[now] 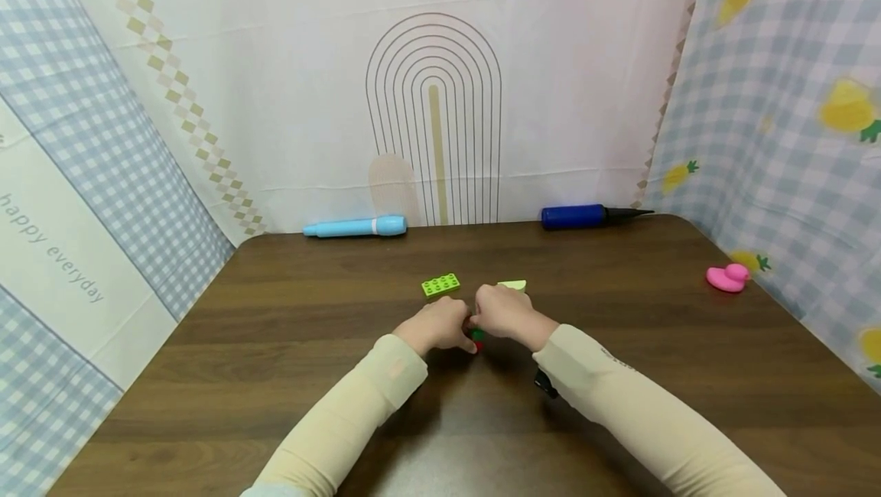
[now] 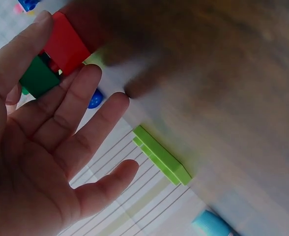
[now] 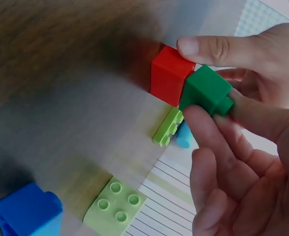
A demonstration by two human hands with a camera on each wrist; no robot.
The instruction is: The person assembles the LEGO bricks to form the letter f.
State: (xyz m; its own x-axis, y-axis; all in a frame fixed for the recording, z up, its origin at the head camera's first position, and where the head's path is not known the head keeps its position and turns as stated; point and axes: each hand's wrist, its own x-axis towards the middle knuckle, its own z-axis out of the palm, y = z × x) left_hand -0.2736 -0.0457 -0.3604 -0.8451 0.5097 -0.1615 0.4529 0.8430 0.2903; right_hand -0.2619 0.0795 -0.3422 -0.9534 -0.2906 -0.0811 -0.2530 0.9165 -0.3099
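Both hands meet over the middle of the table around two small joined-looking toy building bricks. My left hand [image 1: 440,323] pinches the red brick [image 2: 67,43], its thumb on one face and the other fingers loosely spread in the left wrist view. My right hand [image 1: 507,310] pinches the green brick [image 3: 207,89] between thumb and finger; a stud of it points toward that hand. The red and green bricks sit against each other, slightly offset. From the head view the hands cover most of both.
On the brown table [image 1: 289,375], a bright green brick [image 1: 440,285] and a pale green brick [image 3: 115,206] lie beyond the hands. A blue brick [image 3: 29,211] is nearby. Farther off are a light blue tube [image 1: 354,226], a dark blue pump [image 1: 574,216] and a pink duck [image 1: 728,278].
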